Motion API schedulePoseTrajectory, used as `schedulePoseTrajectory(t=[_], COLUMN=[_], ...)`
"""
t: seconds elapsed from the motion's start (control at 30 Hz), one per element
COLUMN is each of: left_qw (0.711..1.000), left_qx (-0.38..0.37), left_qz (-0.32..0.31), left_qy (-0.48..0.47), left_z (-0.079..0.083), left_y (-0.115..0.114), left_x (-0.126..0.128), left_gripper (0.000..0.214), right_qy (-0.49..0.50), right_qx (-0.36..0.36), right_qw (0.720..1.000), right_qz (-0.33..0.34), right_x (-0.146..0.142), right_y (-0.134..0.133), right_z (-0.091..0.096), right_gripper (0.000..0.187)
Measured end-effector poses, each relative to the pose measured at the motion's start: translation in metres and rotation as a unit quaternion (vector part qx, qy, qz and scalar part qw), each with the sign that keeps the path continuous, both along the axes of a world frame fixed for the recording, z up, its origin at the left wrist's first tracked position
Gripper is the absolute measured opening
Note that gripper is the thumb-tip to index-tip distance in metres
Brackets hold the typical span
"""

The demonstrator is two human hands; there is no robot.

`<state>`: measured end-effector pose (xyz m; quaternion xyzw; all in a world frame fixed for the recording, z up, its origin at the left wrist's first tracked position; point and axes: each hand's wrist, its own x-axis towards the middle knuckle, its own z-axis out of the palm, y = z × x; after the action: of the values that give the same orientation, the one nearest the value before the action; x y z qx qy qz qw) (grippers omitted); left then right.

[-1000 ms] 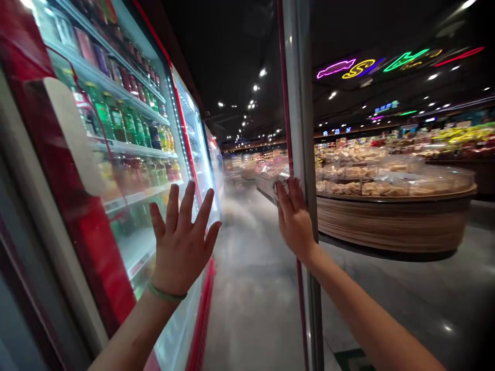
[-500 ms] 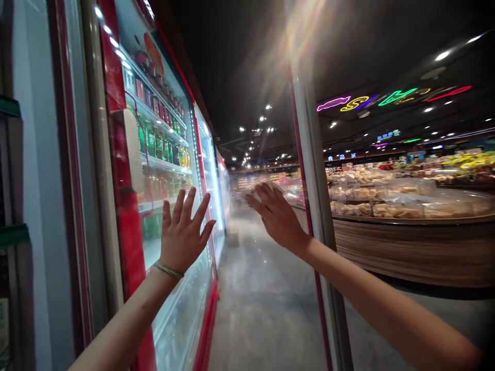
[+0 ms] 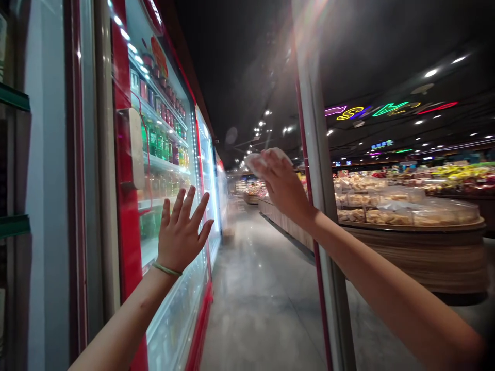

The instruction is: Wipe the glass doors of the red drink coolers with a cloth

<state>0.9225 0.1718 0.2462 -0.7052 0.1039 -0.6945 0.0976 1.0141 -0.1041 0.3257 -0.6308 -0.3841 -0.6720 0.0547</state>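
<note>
A clear glass door with a grey metal frame (image 3: 316, 134) stands before me. My left hand (image 3: 181, 234), with a green band at its wrist, is raised palm-forward and appears to rest on the glass, fingers spread and nothing in them. Higher up, near the frame, my right hand (image 3: 284, 188) presses a crumpled white cloth (image 3: 253, 163) to the pane. The cloth's edges show past my fingertips; the rest lies hidden under the hand. Whether it is fabric or paper, I cannot tell.
Red-framed drink coolers (image 3: 127, 221) with lit shelves of bottles (image 3: 160, 144) line the left. A wood-sided display counter (image 3: 417, 252) with clear bins stands at right. A grey floor (image 3: 255, 304) runs between. Green shelf edges (image 3: 13, 226) show at far left.
My right hand has moved up along the glass with the white cloth. My left hand has stayed nearly in place. The view has shifted slightly.
</note>
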Motion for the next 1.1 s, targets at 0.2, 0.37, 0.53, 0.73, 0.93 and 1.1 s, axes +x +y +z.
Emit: schedulePoseTrajectory(t=[0.2, 0.37, 0.53, 0.73, 0.93, 1.1], left_qw=[1.0, 1.0, 1.0, 0.999, 0.998, 0.996], left_qx=[-0.001, 0.0, 0.007, 0.016, 0.02, 0.042], left_qz=[-0.01, 0.002, 0.026, 0.046, 0.056, 0.077], left_qy=[0.0, -0.003, -0.002, -0.005, -0.005, -0.007], left_z=[-0.001, -0.001, -0.001, -0.001, -0.002, 0.001], left_y=[0.002, 0.002, 0.002, 0.0, -0.001, 0.003], left_x=[-0.002, -0.002, -0.002, -0.003, 0.0, -0.004], left_gripper=[0.068, 0.068, 0.068, 0.068, 0.068, 0.067], right_qy=[-0.018, 0.0, -0.04, -0.031, -0.076, -0.082], right_qx=[-0.026, 0.069, -0.079, 0.1, -0.031, 0.015], right_qw=[0.999, 0.998, 0.996, 0.994, 0.996, 0.996], right_qz=[-0.006, 0.012, 0.006, -0.039, -0.032, -0.011], right_x=[0.006, 0.003, -0.003, 0.008, 0.003, 0.007], right_y=[-0.027, -0.003, 0.01, 0.01, 0.03, 0.037], right_z=[-0.007, 0.019, 0.011, 0.009, 0.008, 0.018], right_gripper=[0.062, 0.062, 0.067, 0.061, 0.058, 0.056])
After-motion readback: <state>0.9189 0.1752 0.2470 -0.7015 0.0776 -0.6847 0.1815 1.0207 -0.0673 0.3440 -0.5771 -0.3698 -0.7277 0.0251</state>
